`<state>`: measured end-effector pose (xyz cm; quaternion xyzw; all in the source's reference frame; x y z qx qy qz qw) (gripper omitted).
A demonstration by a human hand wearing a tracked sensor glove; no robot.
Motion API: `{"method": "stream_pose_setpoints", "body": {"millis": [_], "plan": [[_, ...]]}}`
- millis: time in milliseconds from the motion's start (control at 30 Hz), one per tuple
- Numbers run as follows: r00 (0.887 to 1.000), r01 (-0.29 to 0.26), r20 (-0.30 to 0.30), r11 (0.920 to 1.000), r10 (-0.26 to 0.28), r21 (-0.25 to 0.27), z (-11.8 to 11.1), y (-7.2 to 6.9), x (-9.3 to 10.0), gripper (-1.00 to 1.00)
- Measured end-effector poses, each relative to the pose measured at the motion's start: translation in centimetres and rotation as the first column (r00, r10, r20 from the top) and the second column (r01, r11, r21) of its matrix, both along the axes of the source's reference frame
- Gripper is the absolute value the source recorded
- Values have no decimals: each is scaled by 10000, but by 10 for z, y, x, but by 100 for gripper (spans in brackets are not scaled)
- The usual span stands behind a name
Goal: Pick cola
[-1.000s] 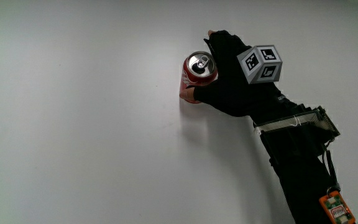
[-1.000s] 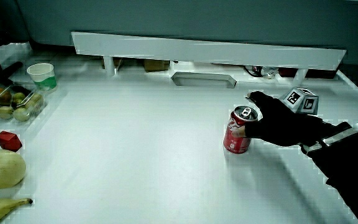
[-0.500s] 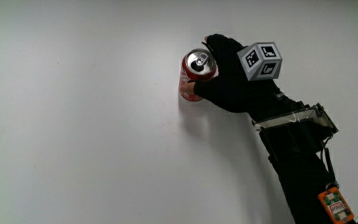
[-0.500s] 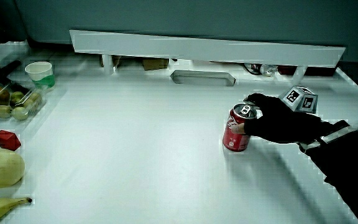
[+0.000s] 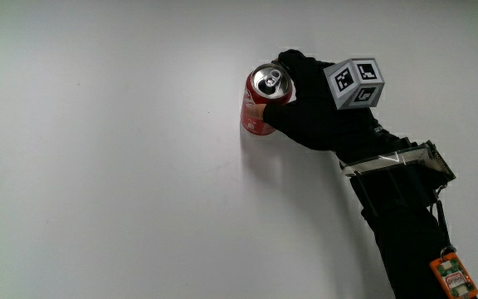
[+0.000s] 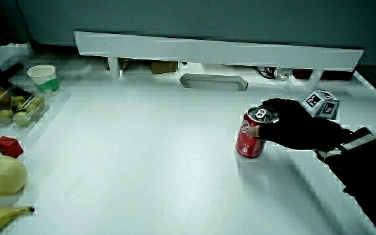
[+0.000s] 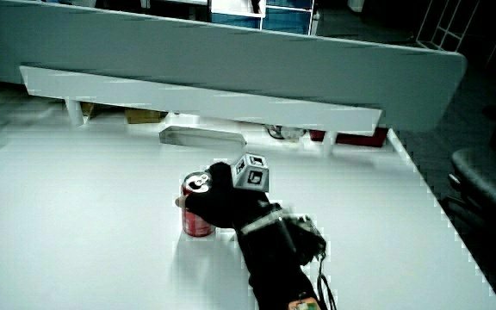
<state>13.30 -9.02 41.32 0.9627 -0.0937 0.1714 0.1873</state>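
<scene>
A red cylindrical cola can (image 5: 264, 101) with a shiny silver top is standing on the smooth white table (image 5: 106, 166). The hand (image 5: 318, 112) is wrapping its curled fingers around the can's side, gripping it. A pear (image 6: 2, 176), banana (image 6: 5, 217), red cube (image 6: 8, 147) and paper cup (image 6: 43, 77) are lying well apart from it.

Lab-like recording bench, white table (image 6: 142, 170), low partition (image 6: 214, 52)
</scene>
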Motion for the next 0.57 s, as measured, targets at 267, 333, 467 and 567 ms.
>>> {"method": "stream_pose_setpoints", "body": {"millis": [267, 333, 467, 567], "plan": [[9995, 241, 178, 9972, -254, 704, -25, 2, -4, 100], [9990, 354, 236, 9962, -374, 801, -32, 5, -7, 100], [9943, 884, 484, 9880, -951, 1265, -53, 14, -18, 100], [9862, 1277, 848, 9794, -1421, 1564, -65, 21, -28, 100]]}}
